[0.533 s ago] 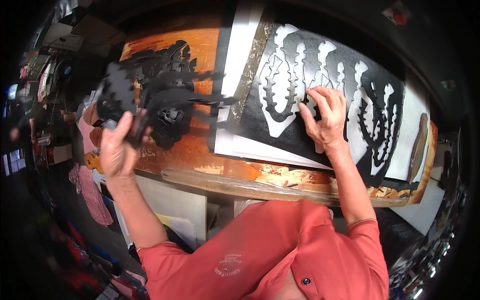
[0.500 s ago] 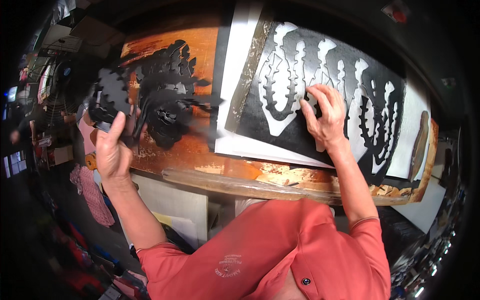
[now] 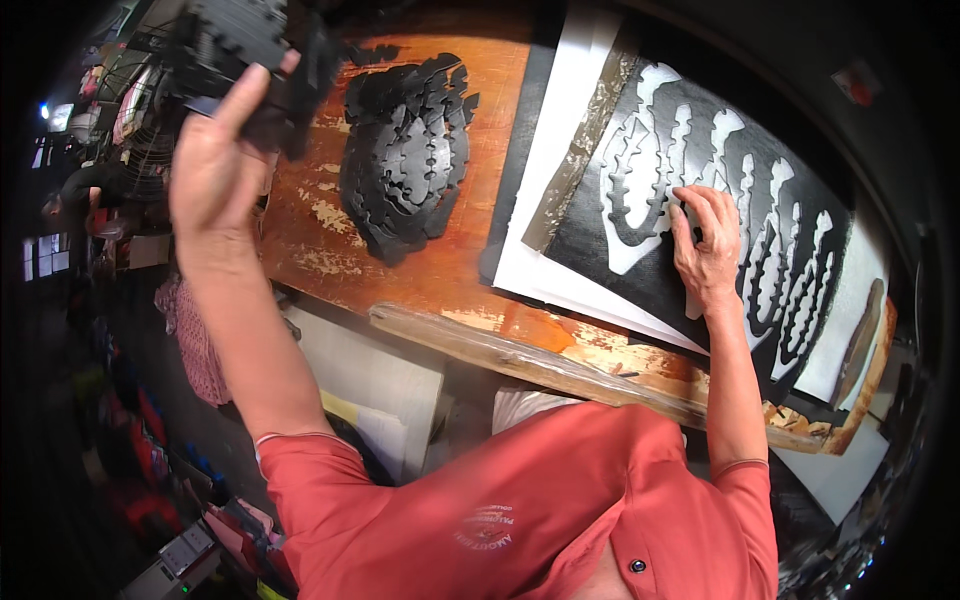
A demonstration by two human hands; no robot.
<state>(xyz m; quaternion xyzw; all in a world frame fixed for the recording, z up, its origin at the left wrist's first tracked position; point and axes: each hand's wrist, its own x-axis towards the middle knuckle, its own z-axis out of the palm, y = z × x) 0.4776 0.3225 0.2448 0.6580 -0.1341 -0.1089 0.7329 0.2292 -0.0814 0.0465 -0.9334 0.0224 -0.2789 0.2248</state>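
My left hand (image 3: pixel 220 175) grips a bundle of black scalloped-edged cut pieces (image 3: pixel 235 35) at the upper left, with the thumb pressed on top. The bundle is partly smeared by motion. Over the black sheet (image 3: pixel 575 240) on the right, full of long toothed cut-outs that show white beneath, rests my right hand (image 3: pixel 710 245). Its fingers are bent and apart, with the fingertips at one cut-out and nothing visible in them. Between the hands, a pile of similar black scalloped pieces (image 3: pixel 410 150) lies on the orange-brown wooden table (image 3: pixel 320 250).
White sheets (image 3: pixel 540 270) lie under the black sheet, and a worn strip (image 3: pixel 580 150) runs along its left side. A wooden rail (image 3: pixel 480 350) edges the table's near side. Beyond the table's left side hangs pink patterned cloth (image 3: pixel 190 340).
My left hand has moved up and away with its bundle, and the dark pieces blurred over the pile have left it. My right hand stays over the black sheet. The view has shifted.
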